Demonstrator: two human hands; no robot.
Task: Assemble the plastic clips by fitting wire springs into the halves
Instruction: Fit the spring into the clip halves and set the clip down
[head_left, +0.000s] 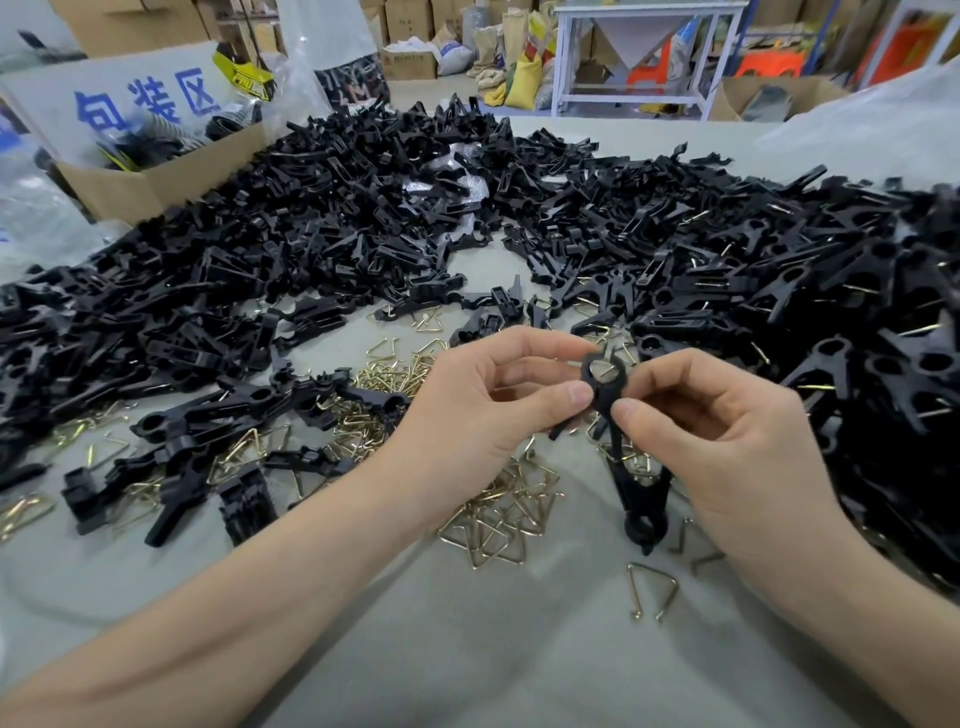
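Observation:
My left hand and my right hand both pinch a black plastic clip held above the table, its ring end upward between my fingertips. Its lower part runs down between my thumbs. Just below it a second black clip lies on the table by my right palm. A heap of brass-coloured triangular wire springs lies under and left of my hands, and one loose spring sits nearer me. Whether a spring sits in the held clip I cannot tell.
A huge pile of black clip halves covers the far table, with more clips heaped at the right. A cardboard box with a blue-lettered sign stands at the back left. Plastic bags sit at both far sides.

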